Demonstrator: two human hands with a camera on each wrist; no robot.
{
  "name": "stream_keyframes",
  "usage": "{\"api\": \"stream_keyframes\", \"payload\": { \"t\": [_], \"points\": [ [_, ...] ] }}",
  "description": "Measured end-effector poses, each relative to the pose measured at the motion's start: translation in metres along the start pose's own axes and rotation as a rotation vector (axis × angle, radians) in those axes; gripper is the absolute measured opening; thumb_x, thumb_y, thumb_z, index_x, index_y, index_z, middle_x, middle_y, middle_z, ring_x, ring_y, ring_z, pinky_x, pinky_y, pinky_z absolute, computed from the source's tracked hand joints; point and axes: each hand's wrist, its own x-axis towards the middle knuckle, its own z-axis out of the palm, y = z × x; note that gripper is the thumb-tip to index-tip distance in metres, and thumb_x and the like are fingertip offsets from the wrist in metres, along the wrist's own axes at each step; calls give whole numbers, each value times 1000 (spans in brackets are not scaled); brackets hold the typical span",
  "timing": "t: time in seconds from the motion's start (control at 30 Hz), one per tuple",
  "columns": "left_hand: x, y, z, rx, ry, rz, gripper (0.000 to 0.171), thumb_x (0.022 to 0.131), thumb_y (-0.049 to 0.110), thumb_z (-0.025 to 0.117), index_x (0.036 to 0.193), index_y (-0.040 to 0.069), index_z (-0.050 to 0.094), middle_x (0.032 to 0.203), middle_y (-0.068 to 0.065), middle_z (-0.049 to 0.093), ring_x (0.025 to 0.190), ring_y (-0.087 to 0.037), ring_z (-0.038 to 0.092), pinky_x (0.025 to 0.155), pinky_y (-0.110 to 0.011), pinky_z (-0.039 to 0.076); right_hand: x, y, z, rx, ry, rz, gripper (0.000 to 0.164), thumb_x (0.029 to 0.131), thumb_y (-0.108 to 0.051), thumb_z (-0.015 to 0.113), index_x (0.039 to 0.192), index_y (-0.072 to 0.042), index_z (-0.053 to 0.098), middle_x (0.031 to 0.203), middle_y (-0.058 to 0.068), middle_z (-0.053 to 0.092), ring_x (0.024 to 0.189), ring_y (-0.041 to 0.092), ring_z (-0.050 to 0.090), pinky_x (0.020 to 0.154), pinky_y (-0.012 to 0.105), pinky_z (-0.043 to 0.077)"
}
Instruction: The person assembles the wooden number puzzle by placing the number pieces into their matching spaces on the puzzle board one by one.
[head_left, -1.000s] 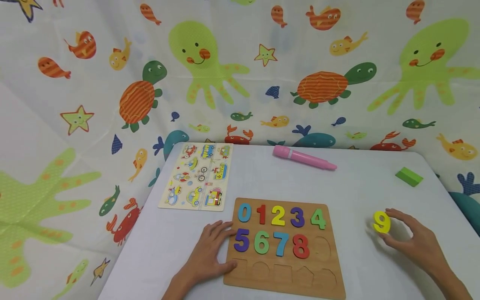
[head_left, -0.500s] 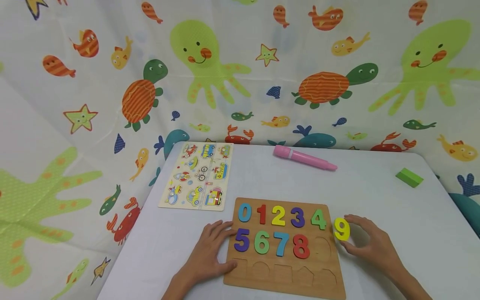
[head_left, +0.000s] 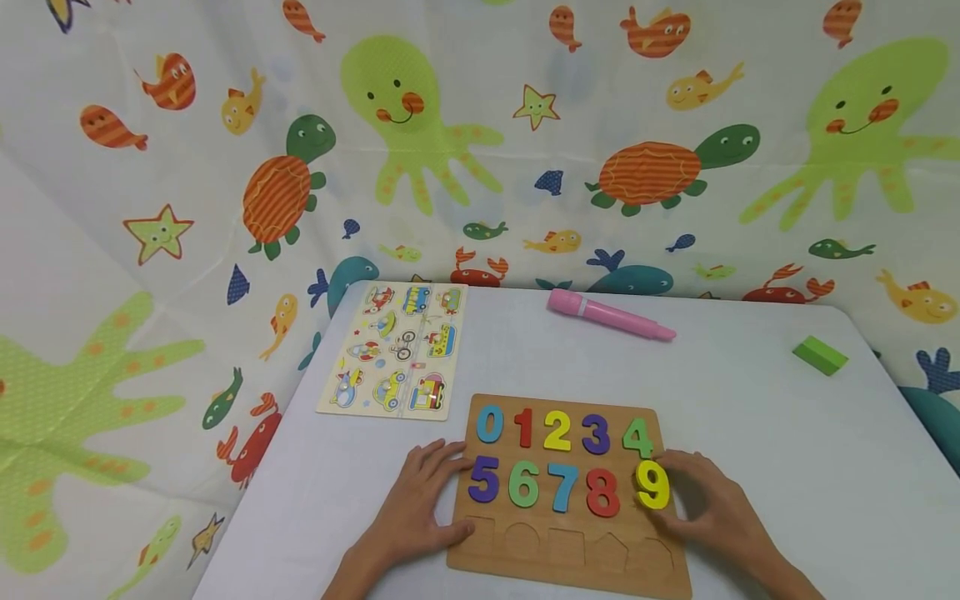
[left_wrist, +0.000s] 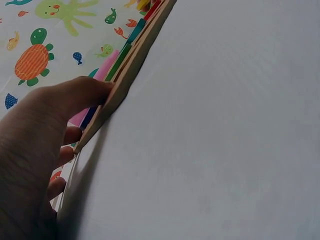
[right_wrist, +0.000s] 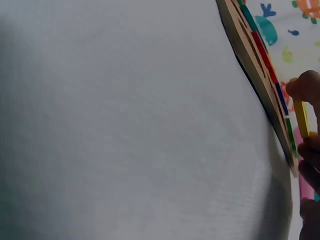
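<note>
A yellow number 9 is pinched between the thumb and fingers of my right hand. It is over the right end of the wooden number board, at the outlined slot beside the red 8. In the right wrist view the yellow piece shows edge-on, apart from the board. My left hand rests at the board's left edge, thumb and index fingertips touching it near the purple 5. The other colored digits sit in their two rows; the lowest row has bare outlined recesses.
A picture puzzle board with vehicles lies at the back left. Behind the number board is a pink marker-shaped stick. A green block lies at the back right. A sea-animal cloth hangs behind the white table.
My right hand has carried the yellow 9 leftward from beside the board to over its right end. The left hand has stayed at the board's left edge.
</note>
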Motion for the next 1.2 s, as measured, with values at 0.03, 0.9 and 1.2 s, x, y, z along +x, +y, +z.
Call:
{"api": "stream_keyframes", "payload": {
  "t": [0.03,0.9,1.2],
  "points": [
    [0,0,0,-1,1,2,76,75,65,68,140,28,53,154,6,37,143,-23,25,114,-55,18,-1,-1,1,3,-2,1,70,60,-25,96,121,-16,65,124,1,63,122,7,48,107,8,20],
    [-2,2,-1,-5,7,0,76,73,62,72,139,28,54,153,6,38,142,-26,28,114,-55,19,-7,-4,3,-1,-31,-65,65,58,-24,96,115,-17,68,126,0,59,123,18,45,104,6,20],
    [-3,0,-3,0,4,15,76,72,60,73,138,27,54,153,6,38,142,-26,28,113,-55,19,-9,-1,4,11,-42,-83,63,58,-28,96,113,-15,70,126,0,60,125,14,44,105,6,21]
  ]
}}
